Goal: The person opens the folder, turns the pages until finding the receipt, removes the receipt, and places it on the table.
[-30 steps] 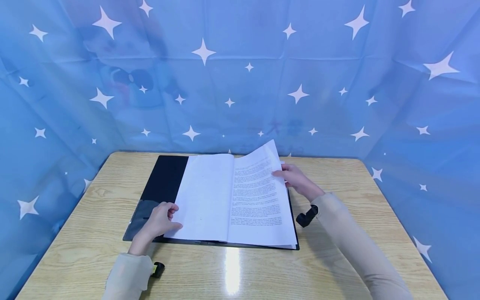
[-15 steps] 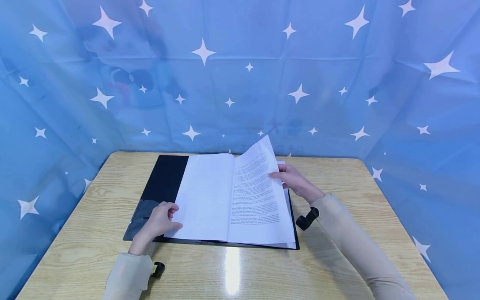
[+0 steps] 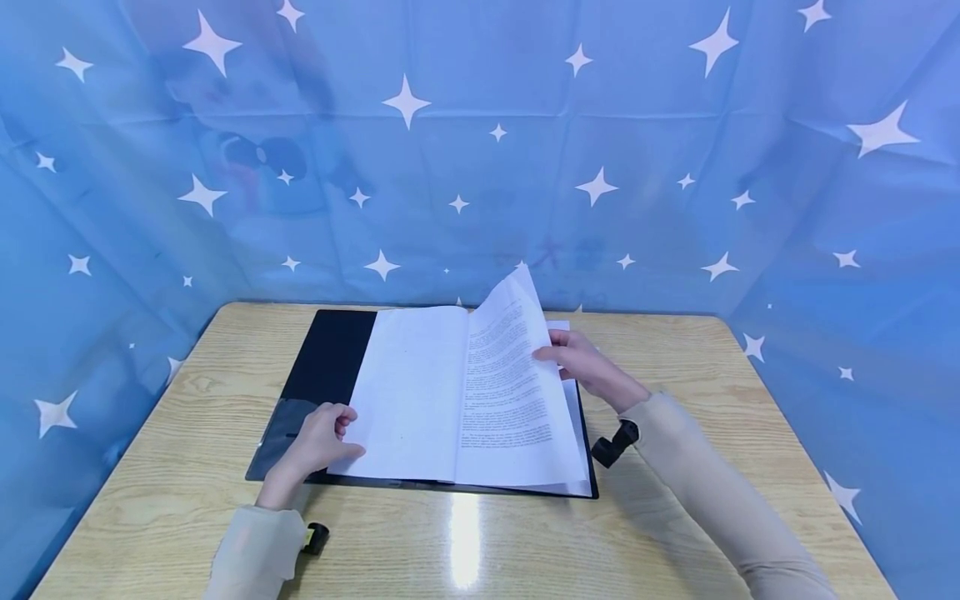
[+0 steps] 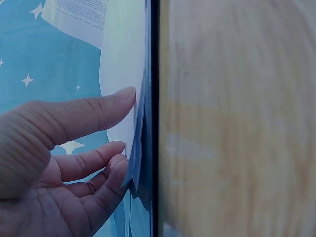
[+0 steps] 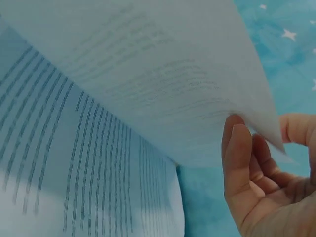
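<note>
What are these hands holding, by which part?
The right hand pinches a printed page by its outer edge. The left hand touches the facing page at its outer edge; whether it grips is unclear.

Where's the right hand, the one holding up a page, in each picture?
Head: right of centre, the right hand grips the page by its edge.
Left wrist: not in it.
Right wrist: lower right.
Shared landmark: blue starry cloth, in all three views.
</note>
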Demonstrator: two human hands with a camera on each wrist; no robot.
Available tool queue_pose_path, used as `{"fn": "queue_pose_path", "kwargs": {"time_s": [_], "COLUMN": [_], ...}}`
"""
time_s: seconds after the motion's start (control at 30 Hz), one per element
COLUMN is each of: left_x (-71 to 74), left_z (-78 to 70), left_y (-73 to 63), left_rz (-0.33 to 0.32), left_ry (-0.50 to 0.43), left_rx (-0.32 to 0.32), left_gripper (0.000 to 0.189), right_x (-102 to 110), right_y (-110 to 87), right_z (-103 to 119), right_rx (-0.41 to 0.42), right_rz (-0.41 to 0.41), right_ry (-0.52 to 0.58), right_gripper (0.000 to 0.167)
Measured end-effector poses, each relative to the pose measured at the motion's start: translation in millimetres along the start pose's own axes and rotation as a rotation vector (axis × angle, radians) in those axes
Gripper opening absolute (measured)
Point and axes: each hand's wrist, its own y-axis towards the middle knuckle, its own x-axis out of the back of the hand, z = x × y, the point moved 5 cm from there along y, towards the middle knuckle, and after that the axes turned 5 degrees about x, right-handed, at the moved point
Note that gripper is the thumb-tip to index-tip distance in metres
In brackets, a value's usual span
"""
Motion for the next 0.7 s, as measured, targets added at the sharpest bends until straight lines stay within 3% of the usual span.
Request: {"fn": "queue_pose_path", "kwargs": {"time_s": [0.33, 0.7], "left_x": [0.4, 0.2], "left_z": [-1.4, -1.7], "left_y": [-1.5, -1.4], "left_rz": [-0.002, -0.001], "left_ry": [-0.003, -0.011], "left_rx": [0.003, 0.009], "left_gripper": [0.043, 0.043], "right_x": [-11.7, -24.7], "right_y": [10.3, 16.8], "right_z": [8.4, 24.7], "right_rx": [-0.007, 0.039], "right_rz": [-0.04, -0.018], "right_ry": [0.069, 0.155], "right_gripper": [0.039, 0.04]}}
